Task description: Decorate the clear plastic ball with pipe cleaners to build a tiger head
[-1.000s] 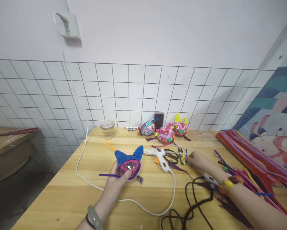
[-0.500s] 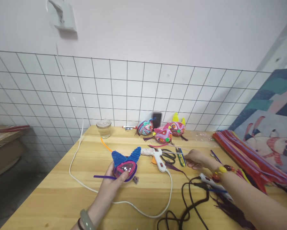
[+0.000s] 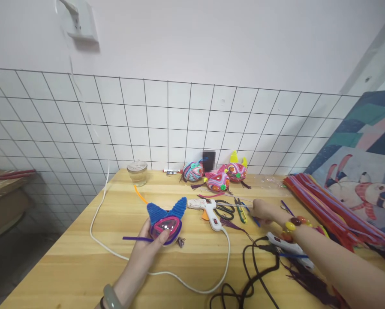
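My left hand (image 3: 150, 242) is closed around a pipe-cleaner animal ornament (image 3: 166, 225), thumb on its front. The ornament has two blue ears, a pink-rimmed clear shell and a purple pipe cleaner (image 3: 133, 238) sticking out left. On the right, my right hand (image 3: 262, 211) is low over the table with curled fingers; what they hold, if anything, is hidden. A thin blue strip (image 3: 249, 212) runs beside and partly under those fingers. Just left of it lie green-handled snips (image 3: 240, 211) and black scissors (image 3: 224, 209). A white glue gun (image 3: 212, 211) lies between my hands.
Finished striped ornaments (image 3: 217, 181) stand near the wall, with a glass jar (image 3: 137, 172) to the left. A white cord (image 3: 192, 285) and black cables (image 3: 253, 279) cross the front. Bundled red and purple pipe cleaners (image 3: 317, 206) lie at the right by a picture panel (image 3: 366, 171).
My right hand has shifted slightly up and right, away from the snips, and more of the blue strip shows. My left hand still holds the ornament; the view has moved a little.
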Available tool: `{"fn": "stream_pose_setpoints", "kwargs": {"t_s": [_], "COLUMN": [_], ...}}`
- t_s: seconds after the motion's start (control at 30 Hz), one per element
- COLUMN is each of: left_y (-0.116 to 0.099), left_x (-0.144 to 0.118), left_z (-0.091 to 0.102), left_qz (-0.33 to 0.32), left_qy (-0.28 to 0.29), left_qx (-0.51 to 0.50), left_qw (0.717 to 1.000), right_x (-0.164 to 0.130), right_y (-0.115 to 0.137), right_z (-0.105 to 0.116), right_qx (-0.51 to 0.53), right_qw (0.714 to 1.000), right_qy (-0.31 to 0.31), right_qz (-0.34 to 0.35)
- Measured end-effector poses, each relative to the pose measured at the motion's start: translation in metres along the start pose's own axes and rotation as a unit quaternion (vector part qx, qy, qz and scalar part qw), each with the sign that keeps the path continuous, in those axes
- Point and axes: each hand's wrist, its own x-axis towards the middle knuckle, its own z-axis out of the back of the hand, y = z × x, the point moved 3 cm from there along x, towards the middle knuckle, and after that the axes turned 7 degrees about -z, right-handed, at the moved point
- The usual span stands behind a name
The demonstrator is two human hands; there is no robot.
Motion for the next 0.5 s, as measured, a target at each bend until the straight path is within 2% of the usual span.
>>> {"fn": "stream_pose_setpoints", "kwargs": {"t_s": [0.13,0.27,0.4,0.5], "left_y": [-0.002,-0.004,-0.008,-0.011], "left_x": [0.0,0.0,-0.003,-0.005], "left_z": [0.001,0.0,-0.001,-0.002], "left_qz": [0.007,0.028,0.022,0.034], "left_qy": [-0.035,-0.025,-0.019,-0.003], "left_qx": [-0.02,-0.005,-0.005,0.006], "left_qw": [0.999,0.999,1.0,0.999], "right_x": [-0.01,-0.022,-0.03,-0.032], "right_y": [-0.014,-0.025,-0.029,-0.019], "right_z": [0.011,0.023,0.034,0.035], "right_qx": [-0.056,-0.083,-0.108,-0.145], "right_qw": [0.998,0.996,0.986,0.97], "right_qy": [-0.007,-0.017,-0.068,-0.121], "right_qz": [-0.004,0.035,0.104,0.153]}}
